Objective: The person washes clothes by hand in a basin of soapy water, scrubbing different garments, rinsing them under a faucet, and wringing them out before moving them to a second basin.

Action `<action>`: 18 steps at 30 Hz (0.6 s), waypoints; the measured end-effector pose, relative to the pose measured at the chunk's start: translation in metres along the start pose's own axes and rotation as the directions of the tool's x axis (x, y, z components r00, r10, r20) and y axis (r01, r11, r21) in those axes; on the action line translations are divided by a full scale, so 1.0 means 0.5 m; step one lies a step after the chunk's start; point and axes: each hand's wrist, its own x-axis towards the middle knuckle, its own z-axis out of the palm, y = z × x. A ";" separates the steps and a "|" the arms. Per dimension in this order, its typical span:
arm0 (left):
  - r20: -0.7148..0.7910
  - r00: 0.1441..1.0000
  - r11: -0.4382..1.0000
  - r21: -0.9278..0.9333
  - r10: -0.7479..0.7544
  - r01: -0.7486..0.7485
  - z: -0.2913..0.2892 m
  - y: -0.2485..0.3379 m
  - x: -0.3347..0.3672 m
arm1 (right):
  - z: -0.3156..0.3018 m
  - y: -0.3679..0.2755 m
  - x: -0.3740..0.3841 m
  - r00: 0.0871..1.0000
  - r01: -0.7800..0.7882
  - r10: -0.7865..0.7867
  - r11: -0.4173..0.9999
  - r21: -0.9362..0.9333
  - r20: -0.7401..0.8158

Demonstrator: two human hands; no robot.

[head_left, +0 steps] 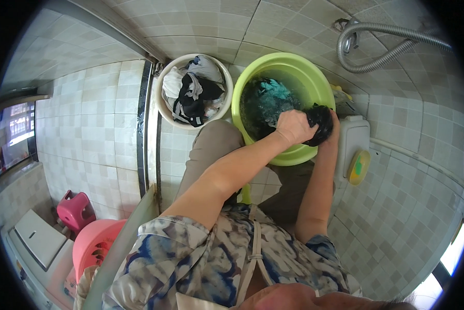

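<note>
Over the near right rim of a lime-green basin [235,111], both my hands hold a bunched, wet black cloth [322,123]. My left hand [294,126] is closed in a fist on the cloth's left side. On its right side, my right hand [333,129] wraps round the bundle, its fingers mostly hidden by the cloth. What garment the cloth is cannot be made out. Inside the basin, a teal cloth [273,92] and dark fabric lie in cloudy water.
A whitish basin [160,106] heaped with white, grey and black clothes stands to the left. A yellow soap dish [359,168] holding something green is at the right, beside a pale lidded box [354,135]. A metal shower hose [368,67] hangs on the tiled wall.
</note>
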 end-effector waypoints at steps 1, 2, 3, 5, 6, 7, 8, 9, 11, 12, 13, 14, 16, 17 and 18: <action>-0.003 1.000 1.000 0.007 -0.001 0.001 -0.007 0.003 -0.001 | 0.010 -0.002 -0.009 1.000 -0.001 0.001 1.000 0.005 0.005; 0.040 0.999 0.999 0.031 0.005 -0.006 -0.013 0.008 -0.002 | 0.019 -0.006 -0.017 0.998 -0.022 0.023 0.999 0.026 -0.055; 0.083 0.997 0.998 0.056 0.009 -0.014 -0.019 0.011 -0.004 | 0.028 -0.007 -0.024 0.992 -0.041 0.047 0.998 0.048 -0.115; 0.046 0.999 0.998 0.064 0.022 -0.025 -0.027 0.014 -0.007 | 0.050 -0.011 -0.039 0.992 0.020 -0.014 0.999 0.044 -0.124; 0.014 0.999 0.997 0.064 0.032 -0.033 -0.029 0.016 -0.007 | 0.053 -0.011 -0.046 0.988 0.079 -0.073 0.996 0.035 -0.139; 0.007 0.999 0.996 0.077 0.034 -0.035 -0.029 0.014 -0.008 | 0.053 -0.012 -0.049 0.989 0.080 -0.074 0.996 0.046 -0.129; -0.160 0.986 0.998 -0.041 0.046 -0.053 -0.022 0.009 -0.008 | 0.051 -0.018 -0.051 0.998 0.025 -0.020 0.996 0.082 -0.056; -0.322 0.946 0.984 -0.155 0.039 -0.093 -0.019 0.004 -0.010 | 0.050 -0.019 -0.055 0.999 -0.033 0.031 0.993 0.112 0.020; -0.338 0.939 0.968 -0.250 -0.058 -0.031 -0.028 -0.007 -0.006 | 0.061 -0.017 -0.074 0.995 -0.028 0.021 0.997 0.071 0.095; -0.303 0.953 0.963 -0.260 -0.017 -0.066 -0.041 -0.018 0.005 | 0.069 -0.011 -0.082 0.994 -0.023 0.021 1.000 0.018 0.105; -0.272 0.962 0.959 -0.266 0.021 -0.096 -0.057 -0.037 0.016 | 0.087 -0.004 -0.092 0.992 -0.022 0.026 0.999 -0.035 0.123; -0.280 0.958 0.956 -0.260 0.060 -0.135 -0.078 -0.024 0.021 | 0.094 -0.006 -0.108 0.994 0.020 -0.007 0.994 -0.112 0.110; -0.203 0.979 0.930 -0.354 0.030 -0.102 -0.124 -0.014 0.030 | 0.094 -0.004 -0.113 0.978 0.036 -0.016 0.995 -0.094 0.208; -0.224 0.973 0.908 -0.391 0.063 -0.148 -0.145 -0.008 0.034 | 0.092 -0.002 -0.115 0.956 0.044 -0.017 0.995 -0.086 0.293; -0.203 0.977 0.815 -0.553 0.071 -0.174 -0.169 -0.005 0.032 | 0.092 0.001 -0.117 0.930 0.033 0.006 0.994 -0.101 0.368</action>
